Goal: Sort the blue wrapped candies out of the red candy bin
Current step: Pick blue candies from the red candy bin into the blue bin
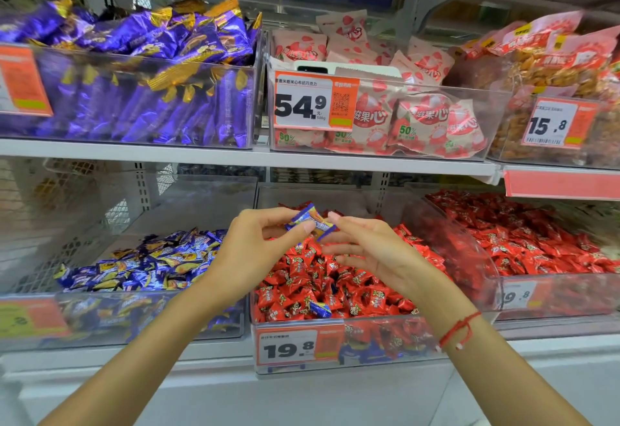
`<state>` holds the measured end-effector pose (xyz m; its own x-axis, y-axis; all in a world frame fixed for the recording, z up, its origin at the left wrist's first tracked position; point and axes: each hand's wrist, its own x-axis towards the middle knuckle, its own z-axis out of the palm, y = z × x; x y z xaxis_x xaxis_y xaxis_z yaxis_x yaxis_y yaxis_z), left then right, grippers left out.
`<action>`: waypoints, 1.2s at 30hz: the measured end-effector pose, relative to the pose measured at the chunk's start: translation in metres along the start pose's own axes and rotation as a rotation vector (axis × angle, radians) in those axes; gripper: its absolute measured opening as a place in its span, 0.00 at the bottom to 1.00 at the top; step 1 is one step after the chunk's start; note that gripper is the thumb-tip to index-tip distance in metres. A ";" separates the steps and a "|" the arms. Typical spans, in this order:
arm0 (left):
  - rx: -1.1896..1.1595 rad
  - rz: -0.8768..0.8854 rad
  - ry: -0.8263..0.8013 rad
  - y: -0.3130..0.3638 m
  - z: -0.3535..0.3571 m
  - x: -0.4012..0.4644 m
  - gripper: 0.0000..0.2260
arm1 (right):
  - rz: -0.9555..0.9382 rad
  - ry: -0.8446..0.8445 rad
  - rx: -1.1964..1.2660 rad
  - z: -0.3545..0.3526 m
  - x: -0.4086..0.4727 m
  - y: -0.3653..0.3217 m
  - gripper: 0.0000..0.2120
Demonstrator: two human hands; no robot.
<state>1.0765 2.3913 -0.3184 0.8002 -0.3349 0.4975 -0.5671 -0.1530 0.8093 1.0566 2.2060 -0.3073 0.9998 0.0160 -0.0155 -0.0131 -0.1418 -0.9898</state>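
Now both hands are raised above the red candy bin (335, 345), a clear plastic bin on the lower shelf that is filled with red wrapped candies (335, 288). The left hand (258, 251) pinches blue wrapped candies (310, 221) between the thumb and the index finger, and its other fingers are curled below. The right hand (365, 247) meets the same small bunch from the other side: its index fingertip touches the wrappers, but I cannot tell if its thumb also presses them. The remaining fingers of the right hand are spread and relaxed, pointing to the left over the red pile. The held candies are in the air, above the back part of the red bin and not touching the pile.

One more blue candy (320, 309) lies among the red ones near the front of the bin (a second dark one further back is too small to be sure). A price tag (288, 348) with 19.8 is fixed on the front wall of this bin. Just to the left stands the blue candy bin (151, 328), with the same kind of blue and yellow wrappers inside. On the right wrist there is a red string bracelet (458, 330). The upper shelf (235, 153) carries bins with purple packs, pink packs and snack bags.
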 end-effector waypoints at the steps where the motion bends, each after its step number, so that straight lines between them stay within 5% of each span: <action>1: 0.012 -0.004 0.019 0.000 -0.004 -0.001 0.05 | 0.021 -0.031 -0.153 -0.001 0.000 0.001 0.13; 4: 0.066 -0.037 0.100 -0.005 -0.023 -0.002 0.06 | 0.078 -0.224 -0.609 -0.001 -0.004 0.004 0.15; 7: 0.145 -0.092 0.206 -0.015 -0.044 -0.002 0.12 | 0.131 -0.347 -0.704 0.005 -0.007 0.008 0.14; 11: 0.427 -0.148 0.333 -0.035 -0.065 -0.008 0.07 | 0.156 -0.339 -0.621 0.004 -0.004 0.009 0.08; 16: 0.711 -0.287 0.225 -0.050 -0.069 -0.016 0.15 | 0.162 -0.220 -0.347 -0.009 0.000 0.006 0.08; 20: 0.516 -0.052 0.316 -0.025 -0.042 -0.012 0.09 | 0.092 -0.144 0.069 -0.004 0.000 0.002 0.09; 24: 0.356 0.037 0.070 -0.002 -0.013 -0.008 0.15 | 0.034 -0.164 0.370 0.010 -0.005 -0.006 0.12; 27: 0.339 0.130 0.081 -0.005 -0.006 -0.007 0.10 | -0.004 -0.158 0.359 0.018 -0.009 -0.010 0.16; 30: 0.423 0.167 0.271 -0.013 -0.014 -0.008 0.05 | -0.010 -0.140 0.285 0.018 -0.011 -0.013 0.18; 33: 0.578 0.069 0.435 -0.032 -0.035 -0.012 0.06 | -0.060 -0.048 0.122 0.010 -0.010 -0.013 0.16; 36: 0.693 -0.111 0.414 -0.056 -0.055 -0.018 0.13 | -0.099 0.057 -0.023 0.005 -0.006 -0.011 0.12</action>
<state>1.1048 2.4564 -0.3554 0.7893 0.0662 0.6105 -0.3633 -0.7511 0.5512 1.0502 2.2119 -0.2972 0.9956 -0.0248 0.0904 0.0851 -0.1654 -0.9826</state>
